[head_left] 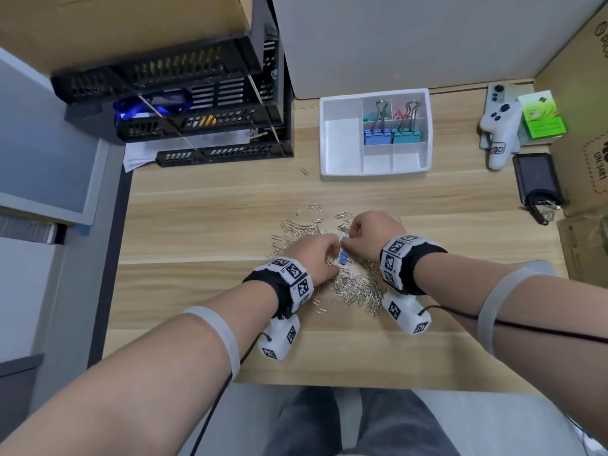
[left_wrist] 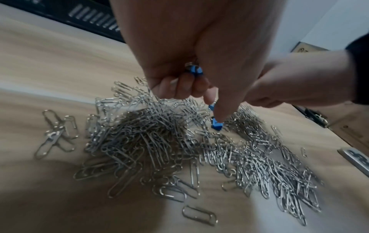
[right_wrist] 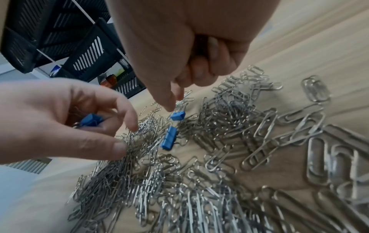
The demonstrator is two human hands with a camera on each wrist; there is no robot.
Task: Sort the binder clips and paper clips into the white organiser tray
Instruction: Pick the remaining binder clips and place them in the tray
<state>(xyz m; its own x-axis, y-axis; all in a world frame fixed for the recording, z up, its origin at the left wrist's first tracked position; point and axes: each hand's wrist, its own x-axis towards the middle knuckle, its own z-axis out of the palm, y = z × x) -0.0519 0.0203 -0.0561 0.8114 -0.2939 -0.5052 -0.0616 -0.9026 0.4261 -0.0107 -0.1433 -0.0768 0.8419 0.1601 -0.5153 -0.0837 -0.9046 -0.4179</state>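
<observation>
A heap of silver paper clips (head_left: pixel 355 287) lies mid-desk under both hands. My left hand (head_left: pixel 332 250) keeps small blue binder clips (left_wrist: pixel 194 71) in its curled fingers, with forefinger and thumb stretched down over the heap. My right hand (right_wrist: pixel 175 103) pinches one small blue binder clip (right_wrist: pixel 177 116) between thumb and forefinger, its other fingers curled. A short row of blue binder clips (right_wrist: pixel 169 138) lies on the heap between the hands. The white organiser tray (head_left: pixel 340 146) stands at the back right and holds large blue (head_left: pixel 376 138) and teal (head_left: pixel 406 136) binder clips.
Black stacked letter trays (head_left: pixel 197 103) fill the back left. A stray paper clip (head_left: pixel 303 171) lies left of the tray. At the right edge are a white controller (head_left: pixel 500 126), a green box (head_left: pixel 541 116), a black device (head_left: pixel 536 179) and cardboard boxes.
</observation>
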